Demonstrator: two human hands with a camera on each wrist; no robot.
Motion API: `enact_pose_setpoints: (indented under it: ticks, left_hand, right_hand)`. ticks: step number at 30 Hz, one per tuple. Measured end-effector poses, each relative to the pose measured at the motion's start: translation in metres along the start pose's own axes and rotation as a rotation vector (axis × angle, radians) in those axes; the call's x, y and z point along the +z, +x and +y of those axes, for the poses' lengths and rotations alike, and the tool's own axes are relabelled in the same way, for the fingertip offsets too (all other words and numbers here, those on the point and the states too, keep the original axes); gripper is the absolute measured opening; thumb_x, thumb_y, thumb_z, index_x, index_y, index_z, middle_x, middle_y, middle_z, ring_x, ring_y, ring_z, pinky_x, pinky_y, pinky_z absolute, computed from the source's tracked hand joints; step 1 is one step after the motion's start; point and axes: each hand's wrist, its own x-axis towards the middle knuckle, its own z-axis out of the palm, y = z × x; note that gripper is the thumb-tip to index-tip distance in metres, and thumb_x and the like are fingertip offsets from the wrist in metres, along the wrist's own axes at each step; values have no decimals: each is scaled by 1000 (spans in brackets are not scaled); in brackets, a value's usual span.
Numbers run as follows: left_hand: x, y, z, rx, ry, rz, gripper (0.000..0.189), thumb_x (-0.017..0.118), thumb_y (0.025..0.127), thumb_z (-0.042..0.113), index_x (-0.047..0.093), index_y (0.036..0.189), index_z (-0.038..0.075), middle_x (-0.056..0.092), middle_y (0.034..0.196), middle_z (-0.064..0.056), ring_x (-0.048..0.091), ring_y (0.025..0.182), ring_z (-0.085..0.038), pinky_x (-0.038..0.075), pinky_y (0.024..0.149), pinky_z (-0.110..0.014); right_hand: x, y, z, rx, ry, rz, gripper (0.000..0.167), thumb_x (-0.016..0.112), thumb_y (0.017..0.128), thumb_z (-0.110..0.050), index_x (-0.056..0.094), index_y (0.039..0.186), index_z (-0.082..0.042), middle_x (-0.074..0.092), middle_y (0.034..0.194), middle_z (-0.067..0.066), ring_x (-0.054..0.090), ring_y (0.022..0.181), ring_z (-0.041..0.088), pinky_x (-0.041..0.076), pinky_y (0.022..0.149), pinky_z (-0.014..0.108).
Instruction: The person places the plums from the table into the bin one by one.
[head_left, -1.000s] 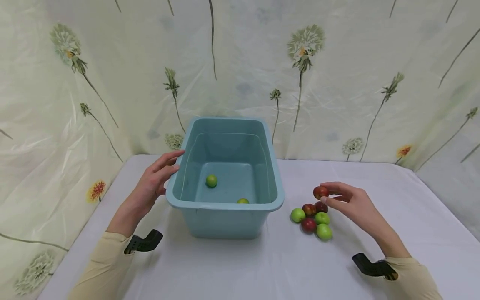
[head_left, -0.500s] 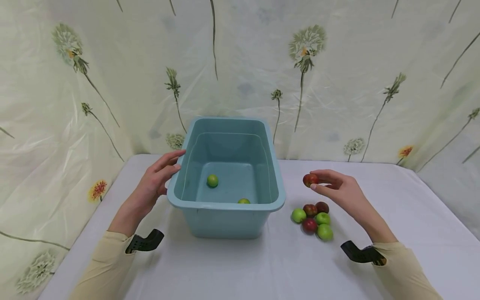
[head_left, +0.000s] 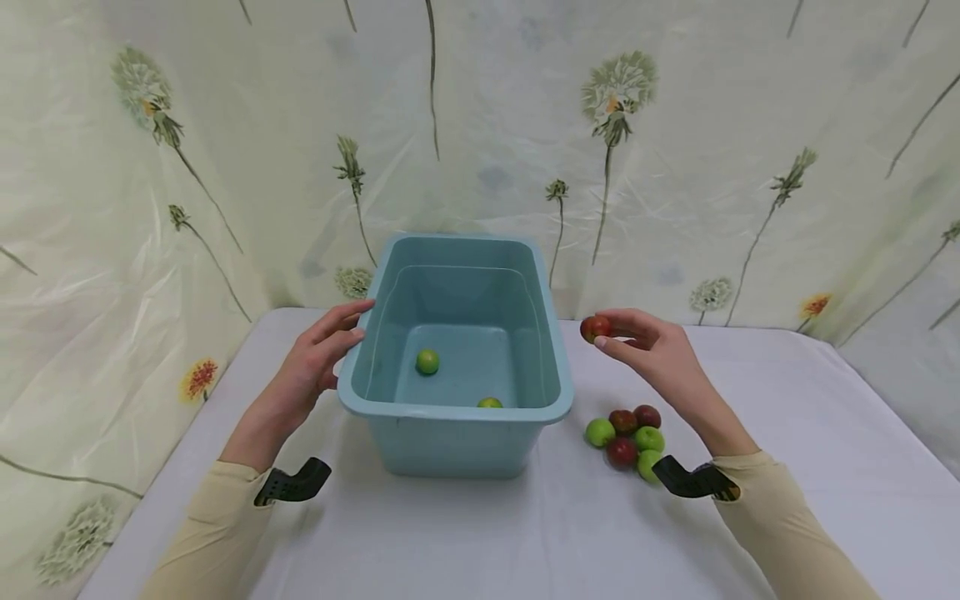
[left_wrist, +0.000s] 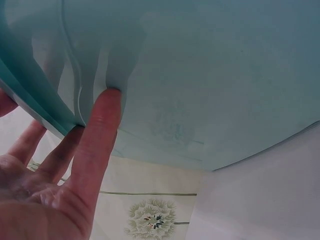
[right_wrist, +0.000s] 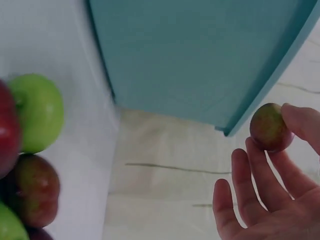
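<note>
My right hand pinches a small red apple between thumb and fingertips, raised just outside the right rim of a light blue plastic tub. In the right wrist view this apple shows a greenish patch, and the other fingers spread below it. On the tub's left side my left hand touches the rim with its fingertips. Seen from the left wrist, its straight thumb presses on the outer wall. Inside the tub lie a green apple and another green fruit, partly hidden by the front rim.
Right of the tub, a cluster of small apples sits on the white tablecloth, among them a green apple and a red apple. My right wrist's camera partly covers one green apple. A flower-patterned curtain hangs behind the table.
My right hand has lifted the red apple away from the cluster and carried it up and left toward the tub. The left hand has stayed at the rim.
</note>
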Motion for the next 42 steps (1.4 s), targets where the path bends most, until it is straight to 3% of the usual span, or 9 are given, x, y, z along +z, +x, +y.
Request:
enact_pose_setpoints:
  ticks: [10, 22, 31, 42]
  left_hand:
    - [0, 2, -2, 4, 15, 6, 48, 51, 101, 35, 45, 147, 22, 41, 146, -5, 49, 123, -34, 53, 77, -47]
    - [-1, 3, -2, -1, 12, 7, 49, 51, 100, 35, 45, 147, 22, 39, 148, -4, 47, 126, -33, 53, 78, -47]
    - [-1, 3, -2, -3, 23, 12, 49, 52, 100, 37, 45, 147, 23, 40, 147, -3, 46, 127, -32, 52, 79, -48]
    - [-1, 3, -2, -5, 20, 12, 49, 51, 100, 37, 45, 147, 23, 38, 150, -3, 46, 128, -33, 53, 78, -47]
  right_hand:
    - [4, 21, -26, -79, 60, 38, 41, 69, 92, -38, 64, 129, -21, 65, 121, -1, 60, 109, 14, 50, 87, 27]
    - [21, 45, -63, -214, 115, -14, 37, 70, 93, -25, 65, 128, -14, 67, 116, 5, 65, 96, 23, 54, 79, 31]
    - [37, 62, -76, -291, 103, -61, 38, 72, 92, -19, 64, 128, -13, 65, 119, 3, 61, 103, 18, 50, 86, 34]
    - [57, 82, -83, -381, -3, -141, 36, 74, 90, -30, 68, 122, -15, 69, 109, -2, 61, 101, 14, 48, 89, 43]
